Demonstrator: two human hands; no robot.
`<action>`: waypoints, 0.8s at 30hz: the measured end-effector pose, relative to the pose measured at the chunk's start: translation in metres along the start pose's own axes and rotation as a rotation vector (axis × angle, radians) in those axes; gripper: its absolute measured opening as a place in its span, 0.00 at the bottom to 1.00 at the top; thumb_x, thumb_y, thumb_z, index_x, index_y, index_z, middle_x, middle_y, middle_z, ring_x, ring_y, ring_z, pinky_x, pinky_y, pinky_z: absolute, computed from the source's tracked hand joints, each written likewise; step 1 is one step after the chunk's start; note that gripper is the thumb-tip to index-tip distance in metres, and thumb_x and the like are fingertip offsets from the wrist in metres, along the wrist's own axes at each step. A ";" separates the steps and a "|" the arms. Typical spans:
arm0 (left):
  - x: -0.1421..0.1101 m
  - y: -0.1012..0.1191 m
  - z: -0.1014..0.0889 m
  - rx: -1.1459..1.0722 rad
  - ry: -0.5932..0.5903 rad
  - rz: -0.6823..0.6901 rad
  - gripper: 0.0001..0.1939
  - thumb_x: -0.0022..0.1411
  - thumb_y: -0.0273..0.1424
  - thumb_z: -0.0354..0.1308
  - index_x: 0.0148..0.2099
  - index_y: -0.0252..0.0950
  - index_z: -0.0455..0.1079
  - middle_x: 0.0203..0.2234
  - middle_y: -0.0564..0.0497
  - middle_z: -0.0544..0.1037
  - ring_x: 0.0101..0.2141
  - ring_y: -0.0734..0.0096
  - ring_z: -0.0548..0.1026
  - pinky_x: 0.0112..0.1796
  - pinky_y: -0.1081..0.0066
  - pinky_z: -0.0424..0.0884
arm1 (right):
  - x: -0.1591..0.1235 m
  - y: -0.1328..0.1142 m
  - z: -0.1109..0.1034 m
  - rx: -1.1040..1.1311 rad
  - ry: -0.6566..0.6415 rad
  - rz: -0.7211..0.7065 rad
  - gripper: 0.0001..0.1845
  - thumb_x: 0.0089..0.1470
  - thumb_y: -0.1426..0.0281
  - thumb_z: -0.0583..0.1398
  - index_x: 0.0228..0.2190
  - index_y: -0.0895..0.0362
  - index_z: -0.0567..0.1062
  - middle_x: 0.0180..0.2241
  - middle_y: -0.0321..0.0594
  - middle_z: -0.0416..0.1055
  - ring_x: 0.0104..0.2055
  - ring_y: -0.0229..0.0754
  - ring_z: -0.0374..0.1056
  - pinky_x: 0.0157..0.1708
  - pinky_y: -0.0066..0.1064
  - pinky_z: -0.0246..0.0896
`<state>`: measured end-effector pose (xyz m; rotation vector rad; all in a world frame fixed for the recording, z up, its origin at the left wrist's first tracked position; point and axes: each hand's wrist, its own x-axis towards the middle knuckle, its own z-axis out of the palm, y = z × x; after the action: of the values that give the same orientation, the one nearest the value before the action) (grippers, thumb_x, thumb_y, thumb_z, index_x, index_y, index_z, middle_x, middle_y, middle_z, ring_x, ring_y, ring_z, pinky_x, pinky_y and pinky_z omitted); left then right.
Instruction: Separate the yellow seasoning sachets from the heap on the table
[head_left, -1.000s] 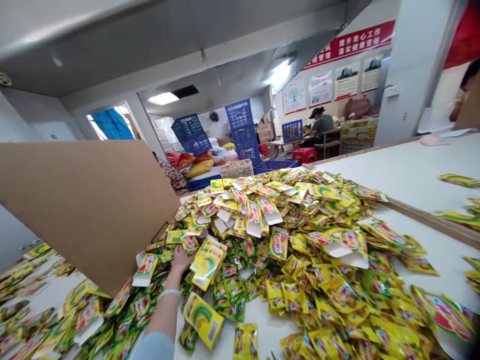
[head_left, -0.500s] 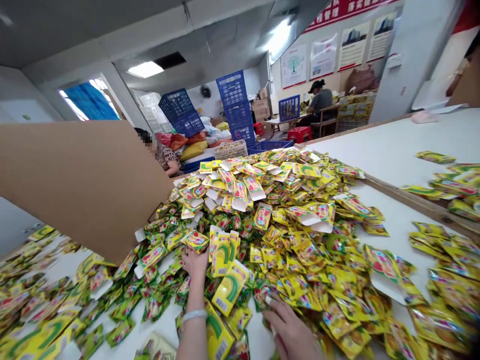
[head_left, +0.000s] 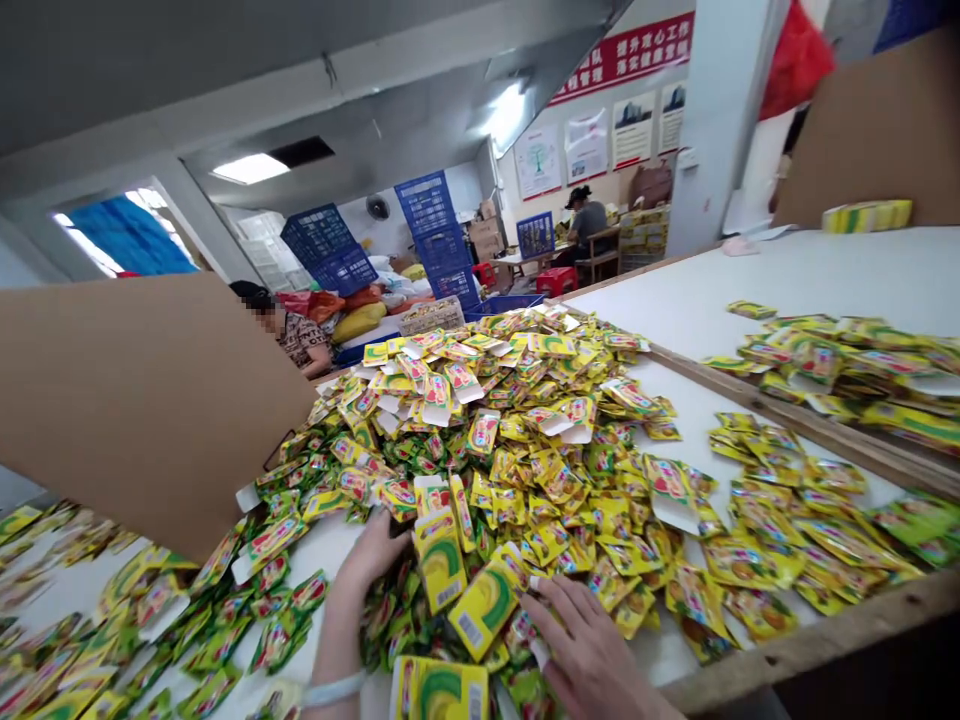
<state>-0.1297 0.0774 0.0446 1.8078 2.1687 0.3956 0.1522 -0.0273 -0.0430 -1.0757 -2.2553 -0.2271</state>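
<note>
In the head view, the person's left hand (head_left: 375, 548) reaches in at the near left edge of the heap of packets (head_left: 525, 395); its fingertips are hidden, so I can't tell whether they grip anything. The right hand (head_left: 577, 630) lies before the heap, fingers loosely spread beside a yellow carton (head_left: 487, 607), closed on nothing I can see. Between them, at the heap's foot, cartons lie over green packets (head_left: 386, 620); the hands seem set to hem that cluster in. Left of the heap, a cardboard sheet (head_left: 142, 400) stands slantwise, perhaps as a screen; right of it, a wooden strip (head_left: 694, 375) probably divides the packets.
</note>
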 end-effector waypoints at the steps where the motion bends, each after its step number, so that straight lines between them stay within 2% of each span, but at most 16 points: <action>1: -0.006 -0.004 -0.013 0.013 0.009 0.012 0.17 0.53 0.34 0.58 0.46 0.37 0.67 0.44 0.47 0.75 0.45 0.59 0.72 0.45 0.63 0.67 | -0.002 0.004 -0.004 -0.006 0.018 0.027 0.32 0.39 0.79 0.53 0.49 0.56 0.67 0.46 0.45 0.71 0.48 0.50 0.64 0.46 0.41 0.59; 4: -0.034 -0.010 -0.035 0.067 0.076 0.008 0.15 0.56 0.35 0.52 0.45 0.36 0.67 0.43 0.43 0.76 0.41 0.55 0.74 0.44 0.59 0.67 | -0.014 0.025 -0.019 -0.011 0.086 0.163 0.28 0.42 0.80 0.52 0.48 0.56 0.67 0.44 0.45 0.71 0.48 0.49 0.63 0.48 0.42 0.58; 6: -0.061 -0.004 -0.029 0.048 0.180 0.047 0.15 0.59 0.37 0.47 0.45 0.37 0.65 0.43 0.43 0.75 0.39 0.57 0.75 0.43 0.59 0.68 | -0.024 0.040 -0.029 -0.018 0.121 0.277 0.25 0.45 0.79 0.51 0.47 0.58 0.68 0.42 0.46 0.71 0.47 0.49 0.64 0.47 0.42 0.59; 7: -0.076 0.003 -0.019 -0.005 0.285 0.127 0.15 0.60 0.38 0.46 0.45 0.37 0.65 0.41 0.44 0.75 0.37 0.60 0.75 0.41 0.62 0.70 | -0.027 0.047 -0.034 -0.020 0.126 0.321 0.23 0.46 0.79 0.51 0.46 0.58 0.68 0.42 0.47 0.71 0.46 0.49 0.64 0.46 0.43 0.60; 8: -0.091 0.012 -0.006 -0.076 0.339 0.230 0.15 0.60 0.39 0.47 0.45 0.38 0.65 0.40 0.45 0.75 0.35 0.62 0.75 0.38 0.65 0.72 | -0.028 0.052 -0.039 -0.016 0.120 0.349 0.22 0.47 0.78 0.51 0.46 0.59 0.68 0.41 0.47 0.71 0.46 0.49 0.63 0.46 0.43 0.60; 9: -0.105 0.021 0.010 -0.126 0.331 0.355 0.14 0.60 0.38 0.47 0.45 0.39 0.65 0.38 0.47 0.76 0.33 0.65 0.75 0.34 0.68 0.73 | -0.025 0.056 -0.043 -0.005 0.103 0.358 0.21 0.47 0.78 0.51 0.45 0.59 0.68 0.41 0.47 0.71 0.47 0.49 0.63 0.47 0.43 0.60; 10: -0.117 0.030 0.027 -0.131 0.263 0.517 0.12 0.61 0.36 0.48 0.45 0.40 0.66 0.38 0.47 0.75 0.36 0.66 0.75 0.35 0.70 0.73 | -0.019 0.058 -0.046 0.015 0.071 0.340 0.21 0.48 0.79 0.52 0.45 0.58 0.68 0.42 0.46 0.70 0.48 0.49 0.62 0.48 0.43 0.59; 12: -0.133 0.044 0.058 -0.055 0.273 0.706 0.10 0.60 0.32 0.50 0.43 0.40 0.68 0.38 0.47 0.75 0.40 0.64 0.73 0.40 0.67 0.72 | 0.001 0.059 -0.049 0.095 -0.043 0.263 0.24 0.47 0.79 0.52 0.47 0.55 0.68 0.48 0.44 0.67 0.52 0.49 0.57 0.52 0.45 0.54; 14: -0.137 0.049 0.079 0.081 0.344 0.805 0.12 0.58 0.28 0.52 0.44 0.42 0.69 0.42 0.45 0.74 0.46 0.59 0.70 0.44 0.61 0.70 | 0.027 0.059 -0.046 0.215 -0.169 0.207 0.26 0.45 0.79 0.54 0.48 0.54 0.68 0.51 0.44 0.65 0.55 0.52 0.54 0.53 0.48 0.50; 17: -0.133 0.042 0.087 0.255 0.486 0.772 0.20 0.57 0.24 0.52 0.51 0.42 0.66 0.53 0.42 0.65 0.56 0.47 0.58 0.48 0.49 0.64 | 0.056 0.065 -0.037 0.363 -0.254 0.209 0.20 0.43 0.77 0.57 0.40 0.56 0.73 0.44 0.47 0.69 0.51 0.55 0.57 0.51 0.51 0.51; 18: -0.132 0.039 0.085 0.272 0.538 0.728 0.21 0.57 0.23 0.52 0.53 0.42 0.65 0.55 0.41 0.63 0.58 0.44 0.53 0.49 0.46 0.61 | 0.060 0.068 -0.034 0.396 -0.244 0.224 0.16 0.43 0.77 0.57 0.37 0.57 0.74 0.42 0.48 0.70 0.50 0.54 0.59 0.51 0.51 0.50; 20: -0.134 0.036 0.081 0.247 0.599 0.691 0.21 0.57 0.23 0.53 0.53 0.43 0.65 0.55 0.43 0.62 0.59 0.45 0.50 0.52 0.47 0.57 | 0.062 0.075 -0.032 0.466 -0.195 0.273 0.12 0.46 0.76 0.55 0.35 0.58 0.74 0.39 0.48 0.70 0.49 0.53 0.59 0.53 0.51 0.48; 22: -0.138 0.036 0.081 0.217 0.578 0.746 0.20 0.56 0.27 0.56 0.51 0.46 0.67 0.54 0.46 0.64 0.59 0.51 0.52 0.53 0.53 0.56 | 0.057 0.079 -0.032 0.555 -0.118 0.362 0.14 0.49 0.74 0.54 0.39 0.58 0.71 0.42 0.48 0.68 0.51 0.52 0.58 0.54 0.50 0.47; 24: -0.141 0.041 0.088 0.254 0.509 0.822 0.18 0.54 0.32 0.58 0.49 0.47 0.68 0.54 0.48 0.65 0.59 0.53 0.51 0.54 0.55 0.55 | 0.048 0.079 -0.035 0.662 -0.038 0.484 0.16 0.51 0.72 0.52 0.44 0.58 0.66 0.43 0.48 0.67 0.48 0.50 0.61 0.51 0.48 0.52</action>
<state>-0.0342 -0.0517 -0.0141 2.9772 1.6669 0.8555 0.2047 0.0409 0.0046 -1.1922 -1.8066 0.6936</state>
